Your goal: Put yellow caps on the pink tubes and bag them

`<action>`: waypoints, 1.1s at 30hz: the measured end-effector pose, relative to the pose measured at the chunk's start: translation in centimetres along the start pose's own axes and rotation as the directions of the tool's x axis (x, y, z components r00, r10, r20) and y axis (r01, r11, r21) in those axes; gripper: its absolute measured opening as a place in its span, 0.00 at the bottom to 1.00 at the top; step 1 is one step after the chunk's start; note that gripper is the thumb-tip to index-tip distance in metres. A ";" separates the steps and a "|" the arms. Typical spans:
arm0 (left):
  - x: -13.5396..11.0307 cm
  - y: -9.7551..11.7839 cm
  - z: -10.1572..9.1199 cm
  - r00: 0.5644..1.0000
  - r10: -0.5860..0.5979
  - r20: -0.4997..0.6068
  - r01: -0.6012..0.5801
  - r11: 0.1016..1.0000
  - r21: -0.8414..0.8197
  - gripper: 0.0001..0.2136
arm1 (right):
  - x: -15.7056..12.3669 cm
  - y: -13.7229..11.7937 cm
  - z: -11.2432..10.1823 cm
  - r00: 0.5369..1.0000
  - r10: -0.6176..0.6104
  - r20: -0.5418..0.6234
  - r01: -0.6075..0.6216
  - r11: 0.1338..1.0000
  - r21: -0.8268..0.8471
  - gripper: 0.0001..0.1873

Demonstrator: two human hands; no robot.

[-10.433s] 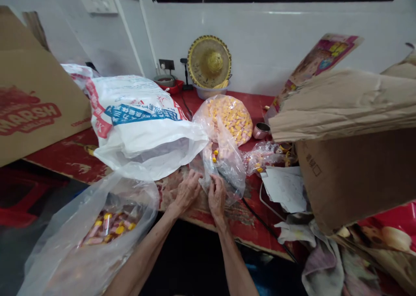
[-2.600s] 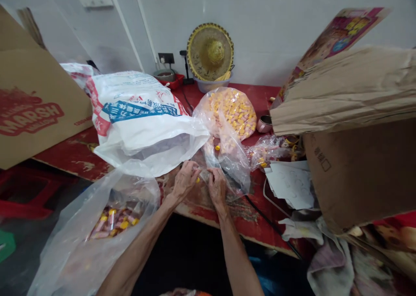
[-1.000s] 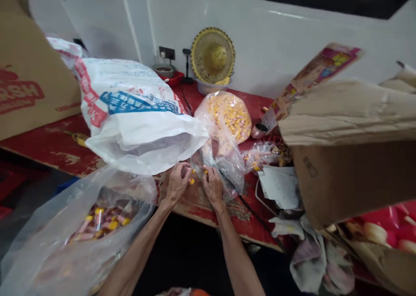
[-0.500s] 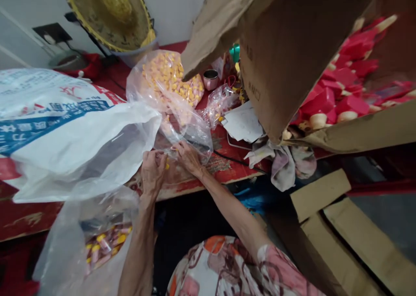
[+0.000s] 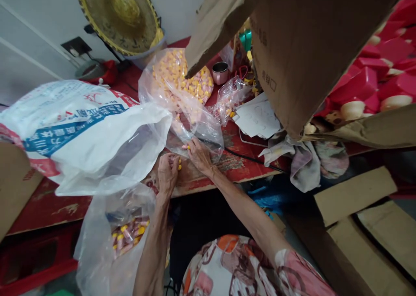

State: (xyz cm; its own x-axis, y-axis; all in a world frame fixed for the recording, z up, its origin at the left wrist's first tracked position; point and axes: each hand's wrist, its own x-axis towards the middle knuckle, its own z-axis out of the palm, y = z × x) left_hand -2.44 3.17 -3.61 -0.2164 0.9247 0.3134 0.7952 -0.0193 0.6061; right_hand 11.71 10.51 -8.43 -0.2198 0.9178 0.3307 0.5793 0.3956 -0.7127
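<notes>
Candy pieces heap inside the clear plastic bag near the desk's back edge; fewer lie in the lower bag below its front edge. My left hand pinches a yellow piece; my right hand pinches a second yellow piece.

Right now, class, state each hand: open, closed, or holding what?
Left hand: curled closed, yellow bits against it, grip unclear.
Right hand: pinching a small yellow piece.

A white wall — a black socket on it — rises behind a worn red table.
</notes>
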 end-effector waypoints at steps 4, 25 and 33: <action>0.4 0.3 -1.1 0.997 -0.074 -0.009 0.073 0.995 -0.066 0.12 | 0.0 0.0 -0.2 0.999 -0.014 0.045 0.019 0.995 -0.099 0.12; 1.9 -1.1 0.0 0.998 0.004 0.057 0.000 0.997 -0.071 0.14 | -0.2 0.2 -0.8 1.000 -0.020 -0.009 0.020 0.999 0.047 0.08; -0.1 -0.3 -0.1 0.997 0.070 -0.030 -0.067 0.993 0.102 0.12 | 0.0 0.2 -0.7 1.000 -0.003 0.019 0.003 1.000 0.023 0.11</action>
State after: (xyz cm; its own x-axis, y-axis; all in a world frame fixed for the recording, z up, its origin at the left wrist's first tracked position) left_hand -2.75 3.08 -3.73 -0.1773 0.9090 0.3772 0.8616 -0.0419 0.5059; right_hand 12.37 10.51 -8.10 -0.2365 0.9169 0.3216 0.5601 0.3991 -0.7259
